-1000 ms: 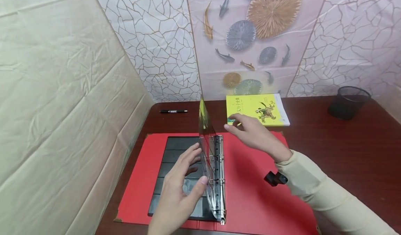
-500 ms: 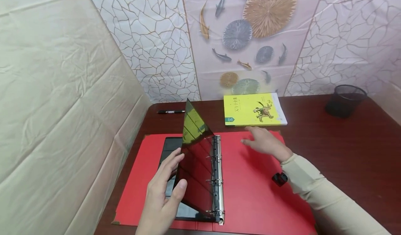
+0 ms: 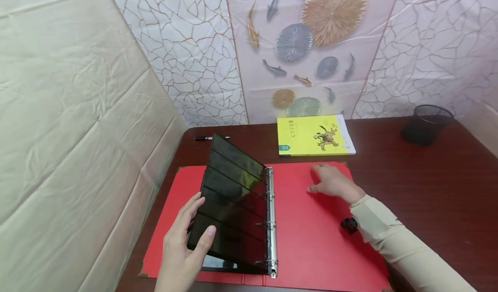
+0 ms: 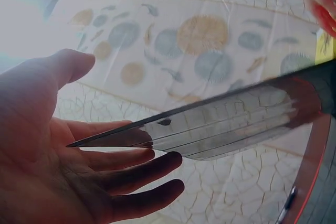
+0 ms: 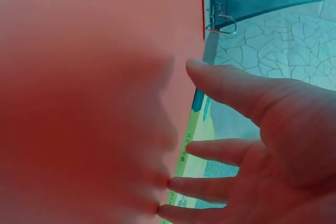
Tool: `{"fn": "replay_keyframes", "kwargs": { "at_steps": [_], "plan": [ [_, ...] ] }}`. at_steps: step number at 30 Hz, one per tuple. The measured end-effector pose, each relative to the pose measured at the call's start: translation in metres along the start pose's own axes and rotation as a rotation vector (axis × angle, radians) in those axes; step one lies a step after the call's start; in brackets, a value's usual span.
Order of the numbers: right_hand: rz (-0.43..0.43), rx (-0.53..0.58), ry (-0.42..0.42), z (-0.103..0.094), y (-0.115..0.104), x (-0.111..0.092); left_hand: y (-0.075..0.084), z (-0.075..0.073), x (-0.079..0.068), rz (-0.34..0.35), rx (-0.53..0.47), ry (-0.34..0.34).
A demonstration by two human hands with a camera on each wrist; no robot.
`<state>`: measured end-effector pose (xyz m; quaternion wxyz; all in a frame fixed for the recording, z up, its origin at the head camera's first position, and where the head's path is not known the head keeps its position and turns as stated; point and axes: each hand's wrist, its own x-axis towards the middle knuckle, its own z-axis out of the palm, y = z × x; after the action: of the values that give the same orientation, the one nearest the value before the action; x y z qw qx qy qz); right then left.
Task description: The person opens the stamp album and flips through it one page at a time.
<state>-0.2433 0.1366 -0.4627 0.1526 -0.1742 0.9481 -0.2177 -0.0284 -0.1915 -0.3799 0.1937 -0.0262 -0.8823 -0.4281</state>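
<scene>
A red ring binder [image 3: 303, 244] lies spread on the table, with metal rings [image 3: 271, 210] down its middle. A glossy black pocket page [image 3: 233, 197] on these rings slants up to the left, over another dark page [image 3: 219, 262]. My left hand [image 3: 180, 242] is at its outer edge, fingers extended behind it and thumb raised in front. In the left wrist view the page edge [image 4: 205, 100] lies across the palm side and fingers, and the thumb stays apart from it. My right hand [image 3: 333, 181] rests over the bare right cover, its spread fingertips [image 5: 176, 183] touching or nearly touching the red surface.
Behind the binder lies a yellow book [image 3: 313, 134]. A black pen [image 3: 210, 138] is at the back left, partly behind the page's top corner. At the back right stands a black mesh basket [image 3: 426, 125]. Fabric-covered walls enclose the table [image 3: 424, 197].
The black page has swung from nearly upright down to the left, my left hand moving left with it. My right hand has moved right and lower, onto the right cover.
</scene>
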Motion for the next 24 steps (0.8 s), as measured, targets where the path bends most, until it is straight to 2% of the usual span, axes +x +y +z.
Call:
{"fn": "replay_keyframes", "kwargs": {
  "at_steps": [12, 24],
  "plan": [
    [0.040, -0.007, -0.003, 0.008, 0.001, 0.001, -0.018, -0.011, -0.004, -0.168, 0.064, -0.032],
    [0.022, -0.024, 0.003, 0.008, 0.004, 0.003, -0.035, -0.008, -0.003, -0.257, 0.090, -0.028]
  ]
}}
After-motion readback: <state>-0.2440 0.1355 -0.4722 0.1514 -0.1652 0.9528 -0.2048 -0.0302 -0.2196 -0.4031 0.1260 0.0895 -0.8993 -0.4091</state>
